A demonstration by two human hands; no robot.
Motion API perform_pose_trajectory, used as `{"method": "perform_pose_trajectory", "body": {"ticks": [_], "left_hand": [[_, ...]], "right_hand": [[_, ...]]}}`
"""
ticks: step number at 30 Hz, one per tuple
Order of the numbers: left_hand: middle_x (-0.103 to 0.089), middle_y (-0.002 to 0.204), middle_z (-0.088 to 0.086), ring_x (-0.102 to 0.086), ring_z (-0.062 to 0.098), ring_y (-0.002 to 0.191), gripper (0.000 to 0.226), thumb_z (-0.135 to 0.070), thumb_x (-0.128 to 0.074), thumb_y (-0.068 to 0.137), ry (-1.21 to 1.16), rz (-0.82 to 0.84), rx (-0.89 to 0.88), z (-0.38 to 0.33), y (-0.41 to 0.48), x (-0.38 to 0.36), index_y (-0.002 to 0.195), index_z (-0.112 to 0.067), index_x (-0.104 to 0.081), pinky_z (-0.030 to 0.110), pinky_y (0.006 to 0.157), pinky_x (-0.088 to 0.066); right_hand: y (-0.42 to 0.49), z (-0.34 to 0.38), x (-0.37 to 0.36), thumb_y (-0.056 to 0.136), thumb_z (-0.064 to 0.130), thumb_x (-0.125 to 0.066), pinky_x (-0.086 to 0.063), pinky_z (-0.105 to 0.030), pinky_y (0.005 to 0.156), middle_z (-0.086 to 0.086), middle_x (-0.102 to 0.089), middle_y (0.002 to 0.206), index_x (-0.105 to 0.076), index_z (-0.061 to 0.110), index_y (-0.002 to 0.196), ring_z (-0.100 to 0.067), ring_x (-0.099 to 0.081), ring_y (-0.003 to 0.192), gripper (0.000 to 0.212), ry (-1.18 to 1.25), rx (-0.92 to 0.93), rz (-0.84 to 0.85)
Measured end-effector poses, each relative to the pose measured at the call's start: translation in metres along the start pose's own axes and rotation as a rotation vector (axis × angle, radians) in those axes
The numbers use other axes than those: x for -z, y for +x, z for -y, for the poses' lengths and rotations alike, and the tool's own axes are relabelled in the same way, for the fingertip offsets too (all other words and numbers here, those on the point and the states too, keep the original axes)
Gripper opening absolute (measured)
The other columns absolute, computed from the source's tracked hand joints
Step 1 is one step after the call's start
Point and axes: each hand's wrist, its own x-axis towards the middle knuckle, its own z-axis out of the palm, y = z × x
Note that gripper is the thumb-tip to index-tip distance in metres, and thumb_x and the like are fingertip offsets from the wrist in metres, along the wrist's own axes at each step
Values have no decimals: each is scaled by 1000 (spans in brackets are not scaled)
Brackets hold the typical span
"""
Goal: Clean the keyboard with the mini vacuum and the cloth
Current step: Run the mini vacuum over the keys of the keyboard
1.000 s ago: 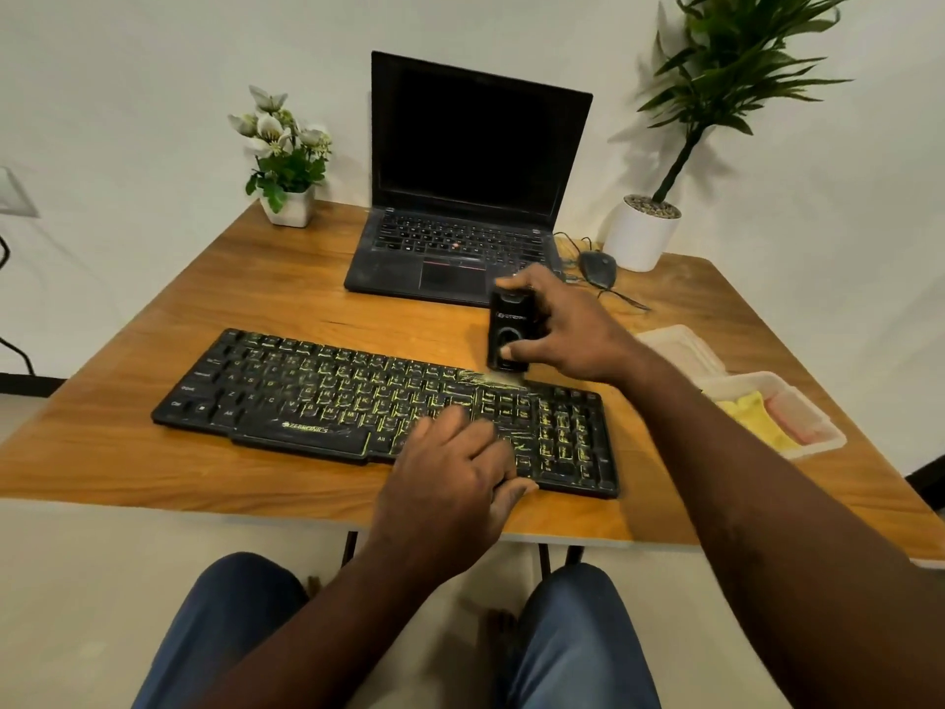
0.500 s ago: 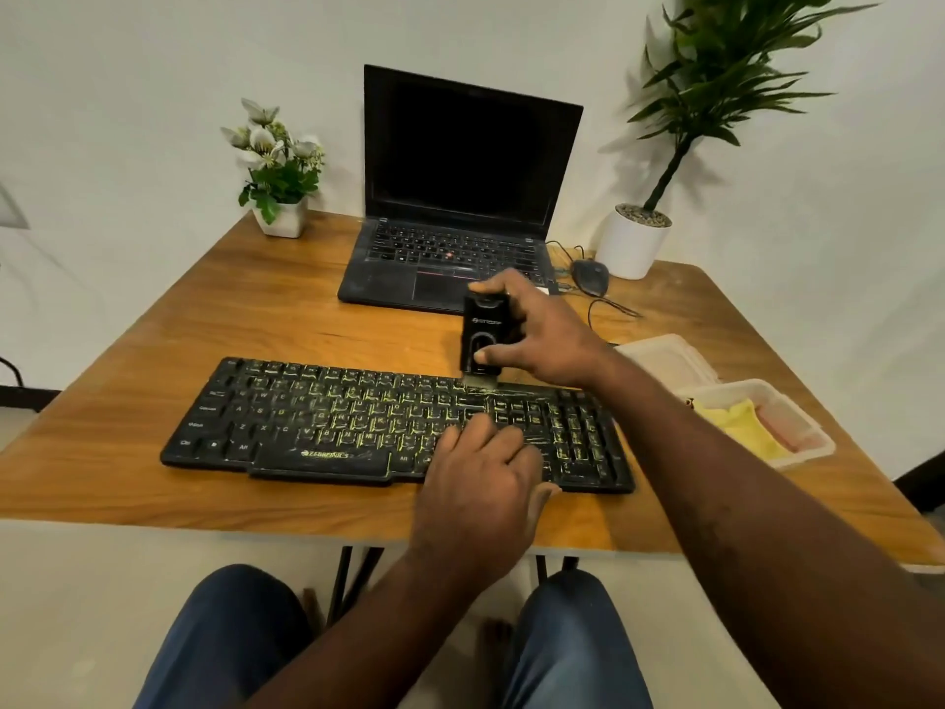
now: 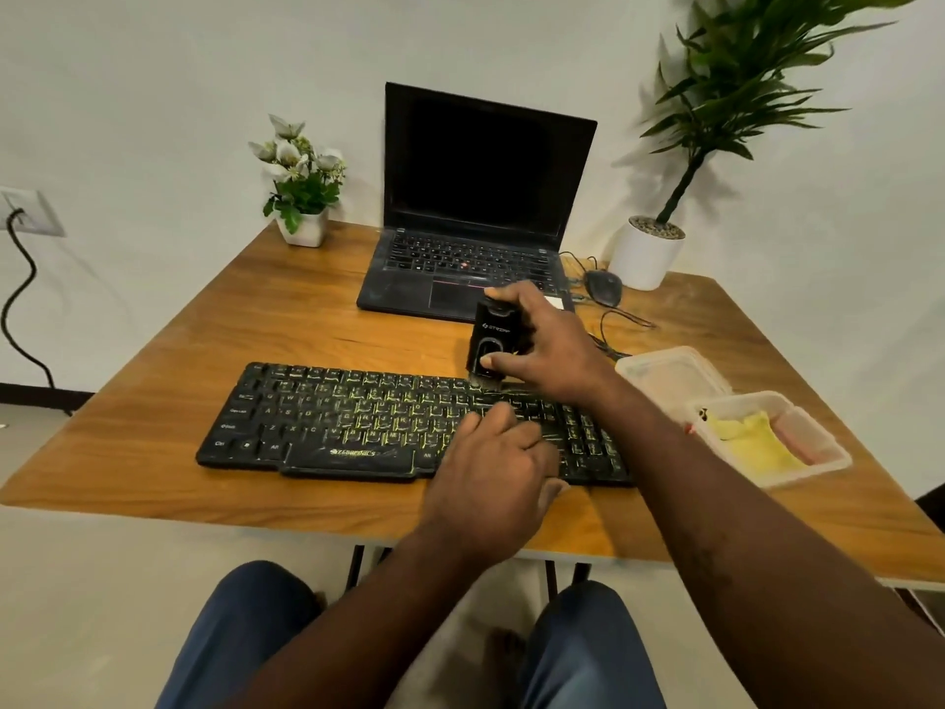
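Observation:
A black keyboard with yellow-lit keys lies across the wooden table. My right hand grips a small black mini vacuum upright, its brush end touching the keyboard's top row right of centre. My left hand rests flat on the keys near the keyboard's front right, fingers relaxed. A yellow cloth lies in a clear plastic container at the table's right edge.
An open black laptop stands behind the keyboard. A mouse with its cable lies beside it. A white flower pot sits back left, a potted plant back right. The container's lid lies near my right forearm.
My right hand has slid the vacuum a little leftward along the keyboard's top row. My left hand stays on the keys. The camera view has shifted.

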Motion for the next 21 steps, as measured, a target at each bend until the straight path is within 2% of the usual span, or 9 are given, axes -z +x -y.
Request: {"method": "perform_pose_trajectory", "body": {"ticks": [3, 5, 7, 9, 11, 13, 16, 19, 21], "left_hand": [[-67, 99, -18, -46, 11, 102, 33, -60, -55, 92, -48, 19, -17, 42, -20, 28, 105, -36, -75, 38, 82, -39], [-67, 111, -20, -47, 9, 111, 40, -67, -52, 90, -43, 1, 76, 88, -41, 51, 114, -40, -71, 45, 91, -43], [-64, 124, -17, -47, 14, 121, 59, -81, -48, 84, -17, 34, 192, 132, -62, 71, 125, -42, -67, 51, 98, -43], [-61, 134, -12, -47, 20, 127, 77, -93, -44, 78, 33, 99, 238, 164, -76, 85, 133, -42, -64, 54, 100, -43], [-57, 140, -9, -45, 21, 131, 87, -97, -43, 74, 70, 162, 248, 176, -81, 90, 139, -41, -60, 53, 103, -41], [-56, 142, -8, -43, 21, 133, 91, -98, -43, 73, 78, 164, 245, 177, -83, 91, 142, -39, -58, 49, 104, -39], [-55, 140, -6, -43, 22, 132, 91, -97, -43, 74, 99, 129, 219, 175, -84, 89, 142, -38, -58, 47, 103, -38], [-56, 137, -5, -43, 23, 129, 90, -96, -43, 76, 91, 80, 210, 175, -85, 87, 141, -37, -59, 46, 100, -37], [-58, 135, -5, -43, 22, 128, 89, -96, -43, 76, 90, 46, 213, 174, -85, 87, 139, -37, -61, 46, 99, -36]], "right_hand": [[1, -8, 25, 81, 20, -86, -61, -33, 88, -4, -64, 132, -44, 39, 139, -21, -66, 113, 74, -183, -36, 67], [3, -13, 43, 81, 18, -86, -60, -38, 91, -4, -64, 131, -44, 37, 139, -22, -66, 114, 74, -263, -71, 100], [4, -12, 46, 81, 16, -87, -59, -39, 93, 2, -64, 127, -46, 36, 138, -20, -66, 113, 73, -178, -97, 79], [5, -4, 30, 82, 12, -85, -62, -38, 90, 4, -65, 120, -47, 36, 136, -19, -68, 111, 70, 30, -117, 94], [6, 4, 9, 84, 10, -83, -62, -31, 82, 7, -64, 116, -47, 37, 136, -18, -69, 108, 68, 132, -124, 137], [11, 7, -3, 84, 13, -83, -58, -23, 78, 9, -62, 117, -46, 38, 138, -16, -67, 107, 70, 70, -96, 92], [17, 9, -5, 82, 18, -86, -59, -27, 82, 4, -63, 125, -45, 38, 137, -15, -65, 107, 72, -74, -67, -19], [18, 15, -8, 83, 18, -85, -60, -31, 88, 5, -63, 126, -45, 38, 137, -13, -66, 108, 70, 23, -22, 93], [18, 16, -9, 84, 17, -84, -60, -32, 88, 1, -62, 131, -43, 39, 139, -16, -65, 113, 72, -48, 7, 109]]}}
